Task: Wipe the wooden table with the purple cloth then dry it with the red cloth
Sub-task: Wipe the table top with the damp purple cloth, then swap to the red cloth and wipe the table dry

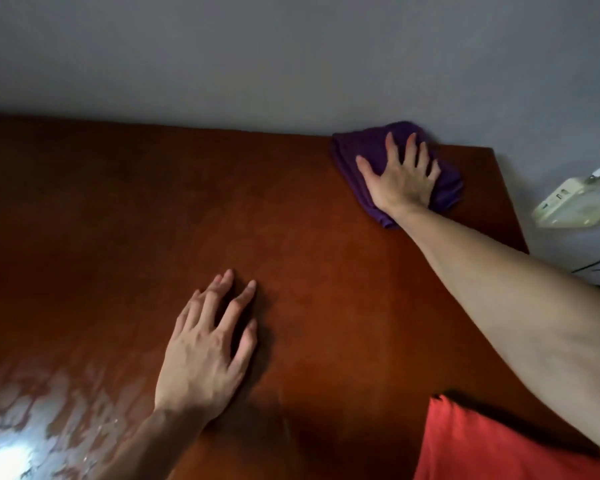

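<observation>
The purple cloth (364, 147) lies bunched at the far right corner of the reddish-brown wooden table (118, 209), against the wall. My right hand (400, 174) presses flat on it with fingers spread and straight. Nearer to me, my left hand (205, 348) rests on the bare tabletop, fingers spread and slightly arched, holding nothing. The red cloth (492, 448) lies at the near right of the table, partly under my right forearm. Wet streaks glisten on the near left of the table (32, 427).
A grey wall (291, 57) runs along the table's far edge. Beyond the table's right edge stands a pale boxy device (575, 202) with cables below it.
</observation>
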